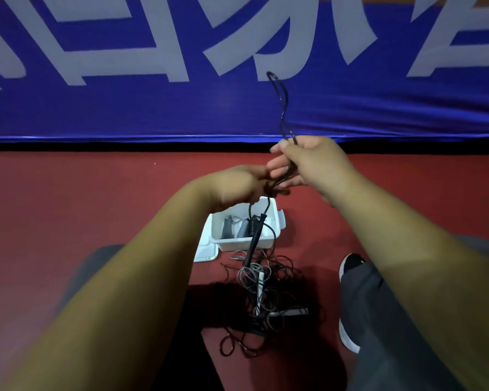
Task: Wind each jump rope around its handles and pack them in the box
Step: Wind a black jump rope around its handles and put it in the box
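Both hands hold one black jump rope (283,108) above the white box (246,245). The right hand (308,162) pinches a loop rising above it, and the left hand (237,184) curls round strands whose handle (254,241) dangles below. More ropes (266,300) lie tangled on the floor.

Red floor (96,198), a white box (246,245), loose ropes.
The box sits flat on the floor with its lid (208,251) lying against its left side. Just in front of the box, towards the person, sprawls a tangle of jump ropes (266,300), black and grey. A black shoe (350,262) stands to the box's right.
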A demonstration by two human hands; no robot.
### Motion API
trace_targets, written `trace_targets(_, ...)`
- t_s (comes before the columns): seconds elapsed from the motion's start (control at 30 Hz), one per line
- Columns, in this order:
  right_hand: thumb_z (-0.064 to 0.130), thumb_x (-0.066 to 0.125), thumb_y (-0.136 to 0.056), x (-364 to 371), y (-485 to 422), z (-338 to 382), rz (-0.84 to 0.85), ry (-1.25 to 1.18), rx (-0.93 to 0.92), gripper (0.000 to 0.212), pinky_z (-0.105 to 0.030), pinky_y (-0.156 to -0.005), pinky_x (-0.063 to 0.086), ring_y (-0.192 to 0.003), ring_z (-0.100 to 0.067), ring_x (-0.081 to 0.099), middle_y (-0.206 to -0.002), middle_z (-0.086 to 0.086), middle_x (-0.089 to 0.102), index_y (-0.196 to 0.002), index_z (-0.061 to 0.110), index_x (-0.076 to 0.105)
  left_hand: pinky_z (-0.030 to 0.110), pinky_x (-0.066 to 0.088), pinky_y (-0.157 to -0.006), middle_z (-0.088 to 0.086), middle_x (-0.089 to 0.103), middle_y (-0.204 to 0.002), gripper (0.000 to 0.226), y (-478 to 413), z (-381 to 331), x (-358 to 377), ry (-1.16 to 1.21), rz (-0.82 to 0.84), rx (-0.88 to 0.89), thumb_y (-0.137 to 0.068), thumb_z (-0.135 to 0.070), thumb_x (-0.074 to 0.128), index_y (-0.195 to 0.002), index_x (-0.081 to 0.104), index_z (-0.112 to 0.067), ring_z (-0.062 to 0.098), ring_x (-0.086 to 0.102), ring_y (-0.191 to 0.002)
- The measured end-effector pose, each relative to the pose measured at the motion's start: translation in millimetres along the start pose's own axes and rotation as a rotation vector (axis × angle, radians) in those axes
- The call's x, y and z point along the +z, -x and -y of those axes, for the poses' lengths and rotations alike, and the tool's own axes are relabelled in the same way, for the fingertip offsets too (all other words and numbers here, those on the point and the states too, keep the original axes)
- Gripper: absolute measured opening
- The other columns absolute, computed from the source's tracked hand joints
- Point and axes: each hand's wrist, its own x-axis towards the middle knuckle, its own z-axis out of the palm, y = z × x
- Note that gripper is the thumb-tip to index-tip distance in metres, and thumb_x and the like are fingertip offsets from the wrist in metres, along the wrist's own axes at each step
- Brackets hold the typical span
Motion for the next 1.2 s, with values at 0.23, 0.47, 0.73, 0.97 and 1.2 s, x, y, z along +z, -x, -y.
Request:
trace_targets(0.23, 0.022, 0.056, -0.111, -20.3, -22.0, 3.1, -0.145, -0.286, 0.067, 0.025, -0.037, -0.065, 0.065, -0.077, -0.026, 0.076, -0.085, -0.014, 0.078, -0.115, 0.001, 0.069, 0.032, 0.052, -0.089, -0.001, 0.077, -0.102, 0.008, -19.2, 19.8, -0.7, -0.413, -0.014, -0.111, -0.099, -0.019, 0.067, -0.105, 0.071, -0.017, 0.011, 0.070, -0.091)
trace_targets(0.47, 0.084, 0.063, -0.083, -22.4, -42.2, -10.6, -0.207, -0.053, 0.247, 0.084, -0.042, -0.089, 0.063, -0.096, -0.027, 0.073, -0.115, -0.006, 0.069, -0.128, 0.014, 0.062, 0.041, 0.061, -0.079, 0.020, 0.077, -0.107, 0.007, -26.1, 5.5, 11.8, 0.023, -0.123, -0.118, -0.109, -0.014, 0.053, -0.104, 0.057, -0.014, 0.031, 0.078, -0.083)
trace_targets(0.73, 0.057, 0.064, -0.096, -12.1, -26.7, -24.8, 0.130, 0.110, 0.627, 0.069, -0.050, -0.105, 0.054, -0.114, -0.041, 0.065, -0.143, -0.028, 0.056, -0.150, 0.024, 0.040, 0.046, 0.066, -0.080, 0.022, 0.077, -0.107, 0.006, -31.0, -2.3, 4.0, 0.298, -0.386, -0.088, -0.109, -0.010, 0.052, -0.112, 0.057, -0.008, 0.033, 0.079, -0.086)
trace_targets(0.97, 0.039, 0.070, -0.099, 5.7, -10.6, -40.2, 0.368, 0.150, 0.659, 0.050, -0.049, -0.101, 0.057, -0.106, -0.032, 0.075, -0.096, -0.011, 0.082, -0.140, 0.013, 0.057, 0.038, 0.064, -0.071, 0.008, 0.080, -0.106, 0.008, -34.6, -1.2, 5.4, 0.225, -0.466, -0.096, -0.108, -0.017, 0.056, -0.103, 0.062, -0.017, 0.025, 0.072, -0.079)
trace_targets(1.2, 0.044, 0.072, -0.097, 14.4, -13.1, -46.8, 0.306, 0.276, 0.579, 0.025, -0.037, -0.085, 0.053, -0.080, -0.015, 0.065, -0.091, 0.005, 0.071, -0.108, 0.023, 0.074, 0.034, 0.064, -0.067, 0.012, 0.078, -0.114, 0.013, -31.3, -2.8, 3.1, 0.355, -0.452, -0.083, -0.109, -0.016, 0.056, -0.116, 0.061, -0.006, 0.027, 0.079, -0.090)
